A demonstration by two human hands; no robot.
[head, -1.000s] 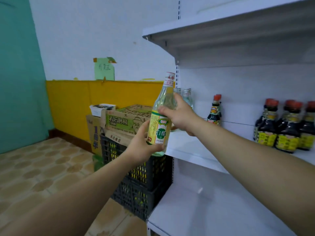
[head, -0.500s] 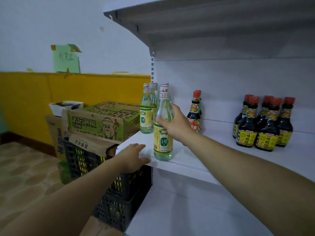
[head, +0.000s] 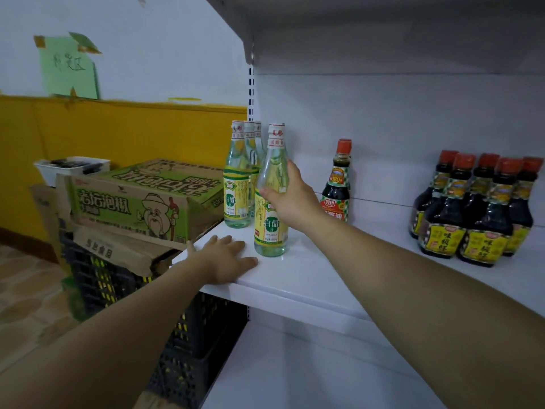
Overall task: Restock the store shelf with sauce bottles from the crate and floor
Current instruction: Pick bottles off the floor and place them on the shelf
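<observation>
One hand, the right hand (head: 290,199), holds the clear bottle (head: 271,208) standing on the shelf (head: 339,276). The left hand (head: 227,258) lies flat, left of that bottle. Best to push it back gently, kept upright. Three clear bottles (head: 237,184) stand behind it. One dark bottle (head: 339,187) is near its right, and five dark bottles (head: 472,214) are farther right.

Shop, white shelving (head: 324,278) w/ sauce bottles (head: 488,219) (red caps), stock cartons (head: 129,199)
</observation>
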